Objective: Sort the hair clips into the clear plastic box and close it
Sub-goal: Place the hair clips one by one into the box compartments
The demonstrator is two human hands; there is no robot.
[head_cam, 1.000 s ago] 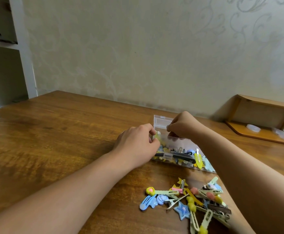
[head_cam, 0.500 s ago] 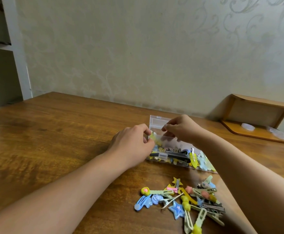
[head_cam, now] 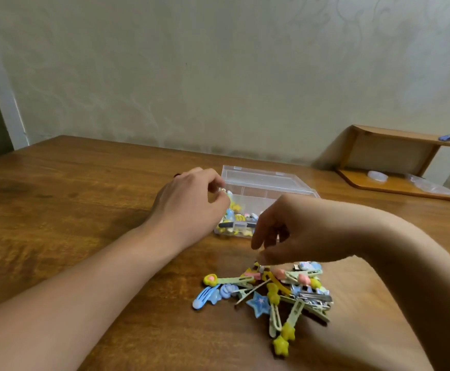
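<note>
Our right hand [head_cam: 285, 236] hung just above the far edge of the clip pile [head_cam: 269, 293], fingers loosely curled and pointing down, thumb and forefinger near each other over a yellow star clip [head_cam: 258, 266] at the pile's 12 o'clock; whether they already pinched it we could not tell. The pile lay at 6 o'clock from that hand, and the right hand was plainly the nearer one. The long pale-green clips ran roughly from 11 to 5 o'clock, so we judged a pinch across their narrow width would suit. Our left hand [head_cam: 189, 207] sat at the box's [head_cam: 261, 180] 9 o'clock corner, fingers curled at its rim; what it held, if anything, was hidden. The box, clear hard plastic with dividers, stood at 12 o'clock from the pile, lid up, near compartments already holding clips. The clips looked glossy plastic with thin metal springs, shaped as stars and hearts; the wooden surface [head_cam: 71, 210] was smooth and grained.
</note>
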